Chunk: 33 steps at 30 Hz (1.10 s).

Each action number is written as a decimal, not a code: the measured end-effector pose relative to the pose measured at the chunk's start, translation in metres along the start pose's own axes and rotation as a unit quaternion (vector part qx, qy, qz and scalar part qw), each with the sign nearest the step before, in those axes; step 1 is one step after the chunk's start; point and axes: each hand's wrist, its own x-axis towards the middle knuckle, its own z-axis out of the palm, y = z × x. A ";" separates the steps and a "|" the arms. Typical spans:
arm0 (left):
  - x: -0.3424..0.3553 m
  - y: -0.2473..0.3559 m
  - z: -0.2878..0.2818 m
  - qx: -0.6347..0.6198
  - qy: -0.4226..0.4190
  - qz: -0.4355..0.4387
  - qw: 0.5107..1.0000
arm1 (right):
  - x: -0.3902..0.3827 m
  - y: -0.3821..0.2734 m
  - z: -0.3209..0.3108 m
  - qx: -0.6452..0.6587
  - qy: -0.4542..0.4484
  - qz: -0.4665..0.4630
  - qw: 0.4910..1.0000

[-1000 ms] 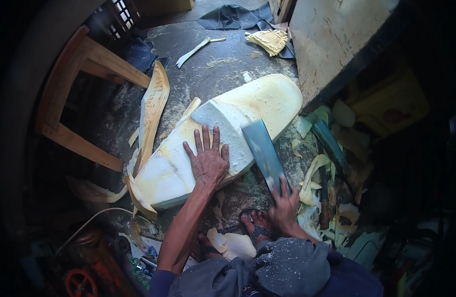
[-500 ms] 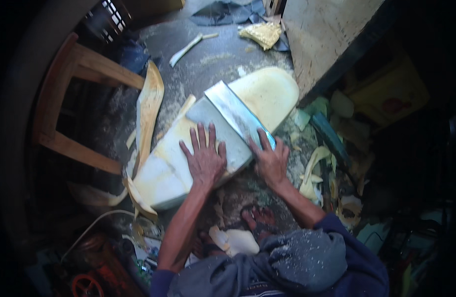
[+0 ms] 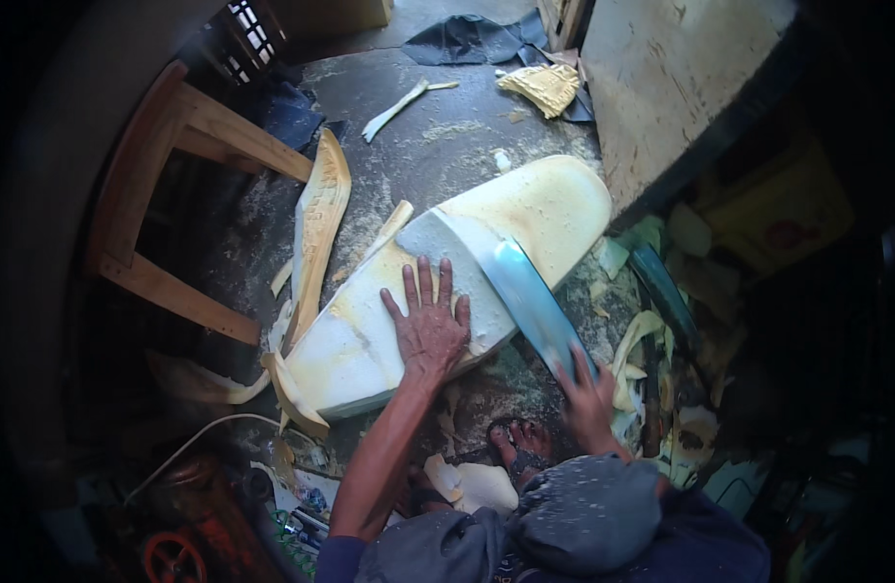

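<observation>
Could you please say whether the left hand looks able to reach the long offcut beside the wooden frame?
Probably yes: the left hand lies spread on the foam block, and nothing tall appears between it and the long offcut.

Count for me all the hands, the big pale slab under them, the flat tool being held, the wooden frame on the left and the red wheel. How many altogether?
Hands: 2, the left hand and the right hand
Big pale slab: 1
Flat blue-grey tool: 1
Wooden frame: 1
Red wheel: 1
Total: 6
</observation>
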 end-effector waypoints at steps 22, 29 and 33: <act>-0.005 0.000 0.000 -0.014 0.031 0.008 0.999 | 0.009 0.013 -0.008 -0.039 -0.055 0.005 0.998; -0.004 -0.001 0.001 0.011 0.027 0.014 0.999 | 0.034 0.011 -0.004 -0.084 0.002 -0.028 0.996; -0.004 -0.001 0.001 -0.009 0.034 0.011 0.999 | 0.007 0.022 -0.004 -0.021 -0.057 0.040 0.997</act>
